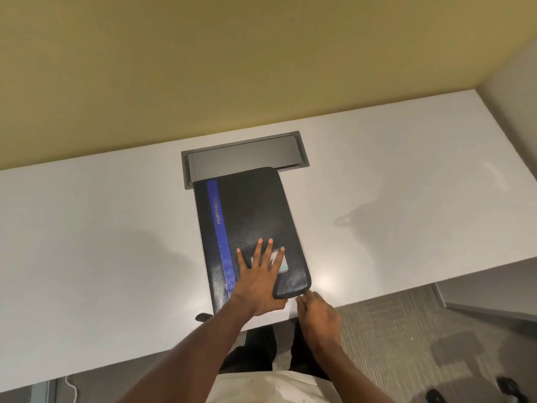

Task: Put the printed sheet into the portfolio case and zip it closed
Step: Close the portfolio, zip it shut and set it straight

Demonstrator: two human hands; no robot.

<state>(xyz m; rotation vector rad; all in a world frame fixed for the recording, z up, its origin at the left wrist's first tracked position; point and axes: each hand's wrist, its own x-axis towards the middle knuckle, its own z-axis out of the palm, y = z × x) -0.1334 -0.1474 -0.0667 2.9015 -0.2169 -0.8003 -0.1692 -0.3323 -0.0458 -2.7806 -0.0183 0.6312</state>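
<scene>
White rectangular desk [116,228] bearing a closed black leather portfolio case with a blue stripe [247,216]; left hand [258,282] pressed flat, fingers spread, on its cover; right hand [318,314] pinched at its near corner; printed sheet unseen

White desk [116,228] (grey cable hatch [244,157] inset) bears black portfolio case [250,210].

a: that portfolio case [255,216] looks like black grained leatherette, a bit shiny near the corner.
b: yes, with a smoother blue band [218,219]. the table [392,181] is smooth white laminate, faintly glossy.
a: the cable hatch [244,158] seems brushed grey metal; the floor [401,330] is rough carpet.
</scene>
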